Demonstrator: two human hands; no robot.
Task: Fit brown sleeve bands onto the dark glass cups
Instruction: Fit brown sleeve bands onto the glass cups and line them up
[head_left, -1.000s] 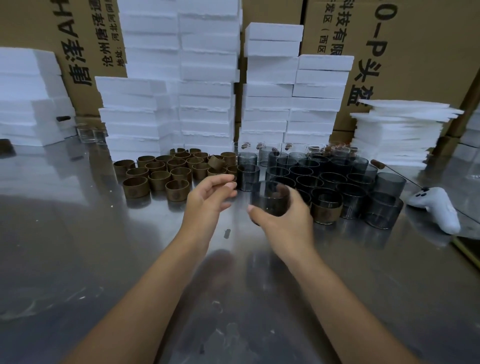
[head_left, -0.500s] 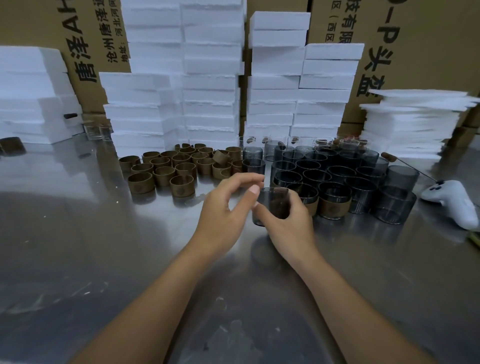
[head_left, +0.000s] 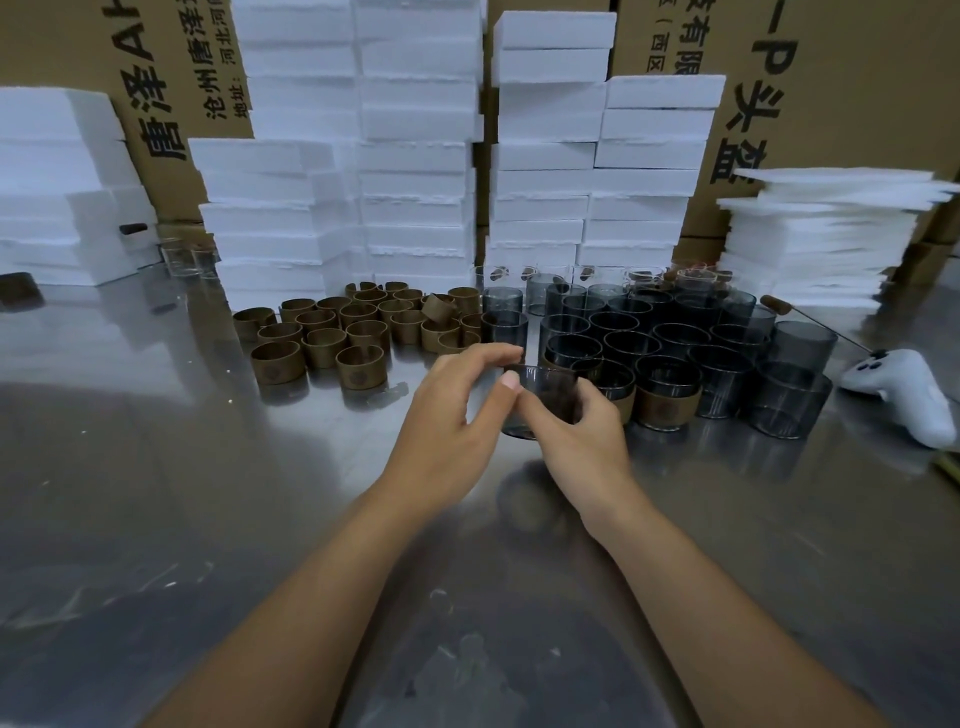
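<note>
My right hand (head_left: 576, 441) grips a dark glass cup (head_left: 545, 395) from its near right side, just above the steel table (head_left: 208, 493). My left hand (head_left: 447, 415) arches over the cup's left side, with the thumb on its near wall and the fingers over the rim. No band is on this cup. Several loose brown sleeve bands (head_left: 363, 332) stand in a cluster to the left behind my hands. Several bare dark cups (head_left: 675, 332) stand in rows to the right. Two cups with brown bands (head_left: 667, 402) sit at the front of those rows.
Stacks of white foam blocks (head_left: 415, 156) and cardboard boxes (head_left: 857, 78) wall off the back of the table. A white controller (head_left: 904, 400) lies at the right, beside a thin stick (head_left: 779, 306). A few clear glasses (head_left: 187, 257) stand at the back left.
My right hand drew the dark cup toward me from the rows. My left hand came across from the left and closed its thumb and fingers onto the cup.
</note>
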